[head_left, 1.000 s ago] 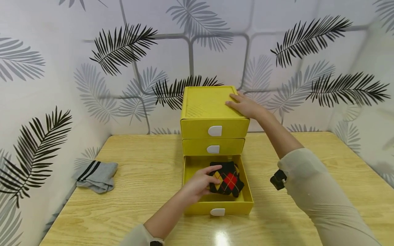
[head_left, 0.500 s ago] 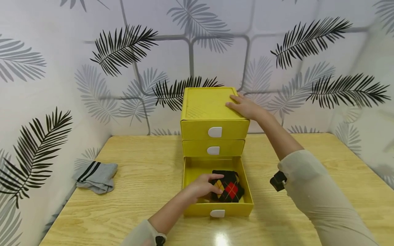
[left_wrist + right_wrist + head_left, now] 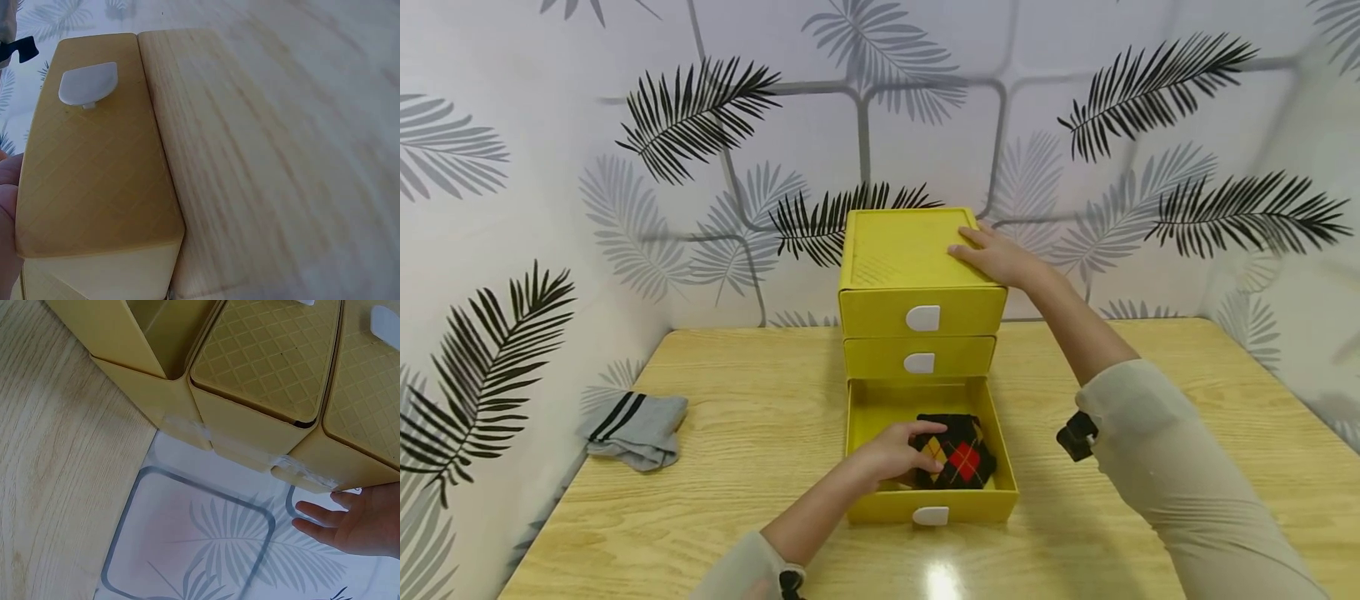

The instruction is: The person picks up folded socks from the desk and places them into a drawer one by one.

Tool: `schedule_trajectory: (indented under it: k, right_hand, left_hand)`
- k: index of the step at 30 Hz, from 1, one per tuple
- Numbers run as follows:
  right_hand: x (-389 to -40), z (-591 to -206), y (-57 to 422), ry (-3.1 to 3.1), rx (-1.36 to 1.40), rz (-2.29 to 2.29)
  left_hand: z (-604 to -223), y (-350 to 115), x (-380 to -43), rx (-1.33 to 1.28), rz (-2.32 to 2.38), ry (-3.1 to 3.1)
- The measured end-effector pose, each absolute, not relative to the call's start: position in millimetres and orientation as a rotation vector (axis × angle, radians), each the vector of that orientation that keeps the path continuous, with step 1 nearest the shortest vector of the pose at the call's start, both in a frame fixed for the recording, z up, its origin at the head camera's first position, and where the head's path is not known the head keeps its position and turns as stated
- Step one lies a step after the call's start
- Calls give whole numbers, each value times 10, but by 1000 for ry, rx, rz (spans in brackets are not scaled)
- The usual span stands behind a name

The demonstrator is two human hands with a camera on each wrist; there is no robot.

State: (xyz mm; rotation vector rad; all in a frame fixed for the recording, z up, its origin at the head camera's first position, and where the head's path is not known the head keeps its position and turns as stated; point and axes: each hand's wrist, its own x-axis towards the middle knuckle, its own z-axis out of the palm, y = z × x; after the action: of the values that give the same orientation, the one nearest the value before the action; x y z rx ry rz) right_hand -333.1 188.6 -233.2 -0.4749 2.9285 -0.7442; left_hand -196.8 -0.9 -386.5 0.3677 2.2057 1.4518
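Note:
A yellow cabinet of stacked drawers (image 3: 922,310) stands on the table, its bottom drawer (image 3: 931,507) pulled out. Inside that drawer lies a folded argyle sock (image 3: 964,457) in black, red and yellow. My left hand (image 3: 895,454) reaches in over the drawer's left side, index finger and thumb spread apart and touching the sock; its other fingers are hidden. Only a sliver of this hand shows at the edge of the left wrist view. My right hand (image 3: 996,257) rests on the cabinet's top right edge, fingers extended; it also appears in the right wrist view.
A folded grey sock (image 3: 635,429) with two black stripes lies at the table's left side. The upper two drawers, with white tabs, are closed. A leaf-patterned wall covering (image 3: 925,142) rises behind the wooden table (image 3: 760,417).
From one second ago to half a second ago, the argyle sock and left hand shifted toward the drawer's front; since then both have stayed put. The right hand stays on the cabinet.

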Motion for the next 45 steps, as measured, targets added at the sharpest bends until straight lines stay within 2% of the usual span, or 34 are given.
schedule_trajectory:
  k: [15, 26, 33, 39, 42, 45]
  right_hand:
    - [-3345, -2335, 1885, 2915, -461, -768]
    - [-3344, -2356, 1896, 2911, -466, -764]
    - [-3351, -2337, 1889, 2917, -461, -768]
    - [-3331, -2329, 1882, 2914, -460, -773]
    - [-3322, -2323, 1880, 2917, -466, -767]
    - [-3321, -2320, 1882, 2916, -465, -764]
  left_hand:
    - [-3751, -117, -1925, 356, 1522, 1972]
    - [-3623, -423, -1926, 387, 1541, 1982]
    - [-3418, -778, -1984, 417, 1662, 2045]
    - [-3339, -1210, -2040, 343, 1749, 2275]
    - [-3396, -1469, -2089, 278, 1570, 2607]
    - [-3502, -1748, -2160, 118, 1137, 2986]
